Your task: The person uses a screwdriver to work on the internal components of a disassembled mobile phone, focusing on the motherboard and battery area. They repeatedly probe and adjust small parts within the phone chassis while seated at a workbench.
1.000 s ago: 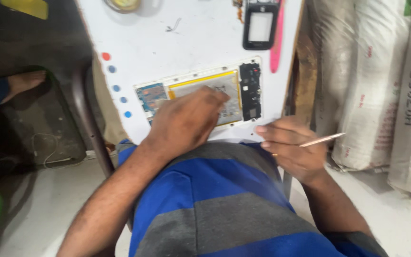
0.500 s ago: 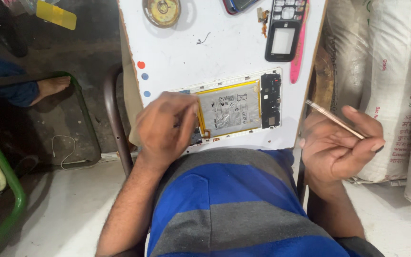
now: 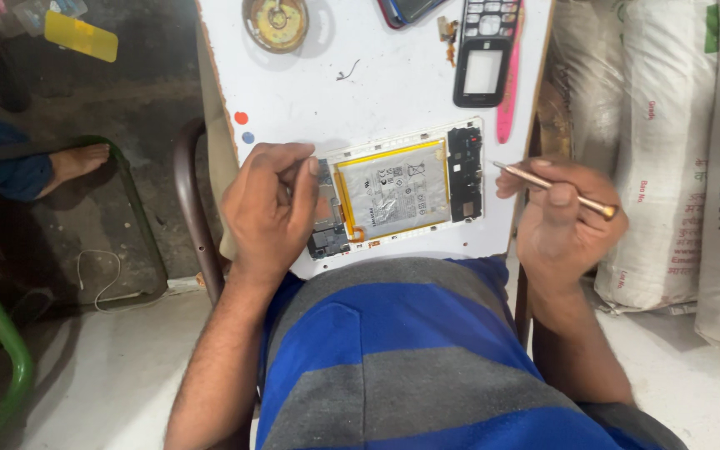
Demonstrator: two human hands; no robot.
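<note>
White table carries the work. Reading left to right:

1. Off the table's left edge, a green-framed chair and another person's bare foot are on the floor, well apart from the work.

2. Left hand is loosely curled, fingertips resting on the left end of the opened tablet, over the small circuit board there. It pins the device rather than grasping it; nothing is enclosed in the hand.

3. The opened tablet lies flat on the near part of the table, just in front of the person's striped shirt, back cover off. A silver battery with a yellow border fills its middle; a dark board strip runs down its right end.

4. Right hand sits just off the tablet's right end, clenched around a thin brass-coloured tool. The tip points left toward the dark board strip and is near it, not touching.

5. At the far edge: a round yellow tin, a black keypad phone frame, a pink stick. White sacks stand to the right.

Judgement: the step in hand appears to be internal work on the tablet, with the device steadied and the tool poised. The next move calls for bringing the tip down precisely at the right-end board while the left hand holds the tablet firm.
</note>
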